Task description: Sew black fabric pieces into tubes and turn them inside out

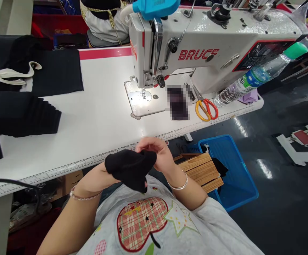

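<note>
A small piece of black fabric (129, 166) is up in front of my body, just off the front edge of the sewing table. Its folds drape over my left hand (106, 175), hiding most of the fingers; a fingertip shows at the lower edge of the cloth. My right hand (163, 156) is closed on the fabric's upper right edge, fingers bent in a pinch. Beyond my hands stands a white sewing machine (199, 53), its needle area (144, 95) lit.
Stacked black fabric pieces (21, 113) and a cream strip (12, 74) lie at left. Scissors (206, 109), a blurred-out dark object (179, 102) and a plastic bottle (249, 79) are at right. Below are a blue crate (242, 177) and wooden stool (200, 170). Someone sits across (104, 23).
</note>
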`<state>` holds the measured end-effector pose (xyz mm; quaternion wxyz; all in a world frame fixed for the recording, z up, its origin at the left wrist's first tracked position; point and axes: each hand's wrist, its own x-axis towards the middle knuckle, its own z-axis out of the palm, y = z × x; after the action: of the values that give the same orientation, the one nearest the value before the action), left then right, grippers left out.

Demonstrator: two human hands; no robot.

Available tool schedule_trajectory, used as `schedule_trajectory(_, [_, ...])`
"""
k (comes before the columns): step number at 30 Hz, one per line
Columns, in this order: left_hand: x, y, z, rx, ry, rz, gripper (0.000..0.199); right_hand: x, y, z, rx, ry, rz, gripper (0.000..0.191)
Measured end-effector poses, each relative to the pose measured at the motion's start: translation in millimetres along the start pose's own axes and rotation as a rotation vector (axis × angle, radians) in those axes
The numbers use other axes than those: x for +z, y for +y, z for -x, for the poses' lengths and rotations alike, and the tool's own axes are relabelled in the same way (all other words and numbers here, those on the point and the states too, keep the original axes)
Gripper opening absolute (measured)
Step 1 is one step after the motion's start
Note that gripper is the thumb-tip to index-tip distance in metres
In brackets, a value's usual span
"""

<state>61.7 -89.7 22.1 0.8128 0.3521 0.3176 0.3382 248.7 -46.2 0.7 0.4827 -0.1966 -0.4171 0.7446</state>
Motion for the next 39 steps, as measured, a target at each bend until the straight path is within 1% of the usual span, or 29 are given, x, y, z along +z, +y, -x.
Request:
schedule_trajectory(2, [-3.8,3.4,2.4,-0.096,-0.192,-0.012,0.026,-0.4,-3.8,6.8,0.008,-0.087,0.050,0.018])
schedule_trajectory(3, [-5.6,4.4,3.0,-0.121,-0.262,-0.030,0.025,0.5,-5.8,9.6,0.030,-0.103,0.059,0.018])
schedule_trajectory(4, [-7.2,4.9,3.4,-0.130,-0.306,-0.038,0.025,2.0,-7.6,11.7,0.061,-0.105,0.049,0.019])
schedule_trajectory(7, [-10.0,4.6,3.0,-0.142,-0.405,-0.025,0.026,8.5,-10.8,14.0,0.202,-0.052,-0.091,0.023])
schedule_trajectory(9, [-10.3,3.8,2.5,-0.152,-0.472,0.014,0.029,12.5,-11.2,12.3,0.340,0.022,-0.192,0.026])
schedule_trajectory(11, [-9.8,2.1,2.1,-0.133,-0.529,0.010,0.031,14.8,-10.8,8.9,0.481,0.100,-0.228,0.032])
schedule_trajectory(12, [-9.3,0.6,2.0,-0.117,-0.546,0.000,0.031,15.2,-10.1,7.0,0.544,0.124,-0.225,0.035])
schedule_trajectory(14, [-7.9,-4.0,1.6,-0.070,-0.540,-0.004,0.029,14.7,-7.0,3.6,0.645,0.131,-0.209,0.040])
schedule_trajectory(16, [-5.8,-9.2,0.1,-0.020,-0.512,0.081,0.027,12.4,-1.1,1.6,0.706,0.118,-0.195,0.039])
schedule_trajectory(17, [-4.7,-11.4,-1.1,-0.011,-0.504,0.149,0.029,10.5,2.8,1.3,0.708,0.116,-0.189,0.036])
schedule_trajectory(19, [-3.3,-13.6,-3.7,-0.023,-0.487,0.284,0.034,5.5,10.5,2.3,0.650,0.154,-0.161,0.028])
schedule_trajectory(20, [-3.2,-13.6,-4.8,-0.043,-0.451,0.339,0.036,2.7,13.2,3.3,0.594,0.194,-0.134,0.025])
schedule_trajectory(22, [-4.4,-12.2,-6.2,-0.068,-0.322,0.396,0.035,-1.6,14.2,6.1,0.467,0.281,-0.062,0.023])
schedule_trajectory(24, [-5.7,-10.1,-6.7,-0.062,-0.156,0.389,0.032,-2.2,8.0,9.3,0.373,0.317,0.003,0.024])
schedule_trajectory(25, [-5.8,-9.2,-7.0,-0.050,-0.078,0.368,0.032,-0.6,3.0,10.9,0.349,0.309,0.030,0.026])
schedule_trajectory(27, [-3.9,-8.3,-7.9,-0.028,0.034,0.309,0.033,5.9,-7.6,14.0,0.336,0.281,0.092,0.029])
schedule_trajectory(28, [-2.0,-8.2,-8.7,-0.024,0.066,0.280,0.034,10.1,-11.9,15.4,0.332,0.269,0.126,0.031])
schedule_trajectory(30, [2.7,-8.4,-10.5,-0.038,0.090,0.229,0.038,17.3,-16.3,17.8,0.331,0.229,0.179,0.033])
schedule_trajectory(32, [6.6,-8.7,-11.5,-0.065,0.120,0.182,0.040,20.4,-15.8,19.3,0.336,0.172,0.187,0.030])
schedule_trajectory(34, [8.5,-8.9,-10.8,-0.068,0.206,0.134,0.039,18.8,-12.8,20.1,0.337,0.118,0.176,0.026])
schedule_trajectory(37, [8.7,-8.9,-7.4,0.010,0.352,0.098,0.039,11.7,-8.8,21.1,0.365,0.047,0.196,0.018])
schedule_trajectory(39, [8.4,-9.4,-5.3,0.068,0.373,0.103,0.039,6.9,-7.2,22.6,0.391,0.007,0.244,0.014])
